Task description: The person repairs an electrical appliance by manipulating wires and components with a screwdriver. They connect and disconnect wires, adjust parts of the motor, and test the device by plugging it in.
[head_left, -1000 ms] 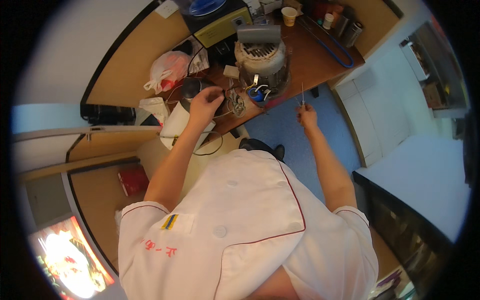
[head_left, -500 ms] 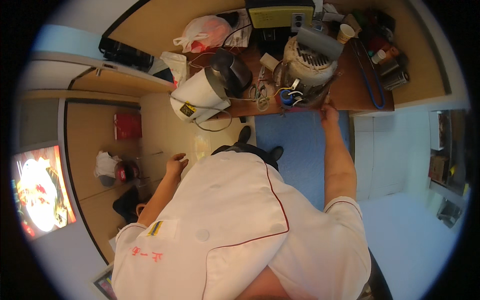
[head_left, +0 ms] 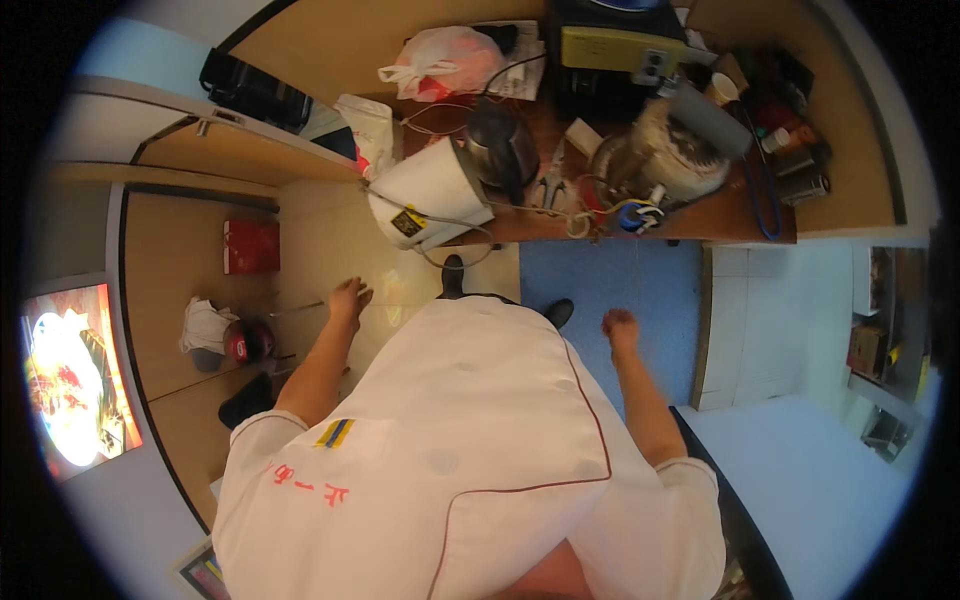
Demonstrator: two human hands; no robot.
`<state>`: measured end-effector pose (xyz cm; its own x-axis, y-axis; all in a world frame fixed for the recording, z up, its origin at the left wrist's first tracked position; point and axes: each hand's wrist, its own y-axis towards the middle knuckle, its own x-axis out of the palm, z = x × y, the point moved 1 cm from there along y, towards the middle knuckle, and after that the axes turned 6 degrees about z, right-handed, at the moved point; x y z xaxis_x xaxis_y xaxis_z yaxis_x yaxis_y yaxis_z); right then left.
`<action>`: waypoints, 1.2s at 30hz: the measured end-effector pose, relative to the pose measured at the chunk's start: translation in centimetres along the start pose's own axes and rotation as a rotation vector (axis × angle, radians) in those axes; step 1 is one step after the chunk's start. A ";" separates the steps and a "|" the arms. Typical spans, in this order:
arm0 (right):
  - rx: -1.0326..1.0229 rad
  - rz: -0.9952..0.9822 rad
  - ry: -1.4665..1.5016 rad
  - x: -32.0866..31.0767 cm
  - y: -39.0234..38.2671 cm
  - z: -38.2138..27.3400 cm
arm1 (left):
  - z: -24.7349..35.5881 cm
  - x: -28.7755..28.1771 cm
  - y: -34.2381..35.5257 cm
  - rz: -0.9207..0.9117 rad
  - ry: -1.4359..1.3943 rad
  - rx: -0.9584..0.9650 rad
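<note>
My left hand [head_left: 348, 302] hangs by my side above the tiled floor, its fingers apart and holding nothing. On the other side my right hand [head_left: 621, 326] hangs above a blue mat [head_left: 610, 275], fingers curled in, with no object showing in it. Ahead of it, at the front of the wooden counter [head_left: 690, 228], stands a round, worn motor-like machine [head_left: 680, 165] with a grey cylinder [head_left: 709, 120] on top and loose wires at a blue part [head_left: 636, 215]. Neither hand touches the counter.
A white cylindrical appliance [head_left: 425, 195] with a cord lies at the counter's edge beside a dark kettle [head_left: 500, 150]. Pliers [head_left: 550, 190], a plastic bag [head_left: 440, 65] and a yellow-and-black device [head_left: 615, 55] are also there. A red helmet [head_left: 248, 342] rests at left.
My right hand has come away from the machine's lower edge and dropped back over the blue mat. My left hand has moved slightly forward. The view has shifted, with the counter things farther right.
</note>
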<state>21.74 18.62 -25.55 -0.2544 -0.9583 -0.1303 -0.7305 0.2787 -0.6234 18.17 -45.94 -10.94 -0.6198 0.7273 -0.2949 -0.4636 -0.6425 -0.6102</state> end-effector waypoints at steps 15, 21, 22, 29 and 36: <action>-0.595 0.185 -0.364 34.9 -13.2 -22.0 | 14.1 11.0 15.9 -0.583 -0.045 -0.490; -0.888 0.088 -0.611 41.1 -13.8 -27.8 | 14.7 12.2 18.8 -0.570 -0.232 -0.726; -0.889 0.066 -0.623 41.4 -13.8 -28.0 | 14.9 12.1 19.7 -0.527 -0.253 -0.742; -0.929 0.016 -0.646 40.7 -13.3 -27.4 | 22.1 11.8 11.4 -0.608 -0.358 -0.410; -0.948 -0.045 -0.515 36.7 -11.8 -25.7 | 24.9 13.6 2.0 -0.937 -0.399 -0.236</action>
<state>4.71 -18.24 -3.11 -0.0792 -0.8190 -0.5683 -0.9820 -0.0340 0.1859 -6.88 -43.34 2.16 -0.2602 0.7493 0.6089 -0.7576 0.2325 -0.6099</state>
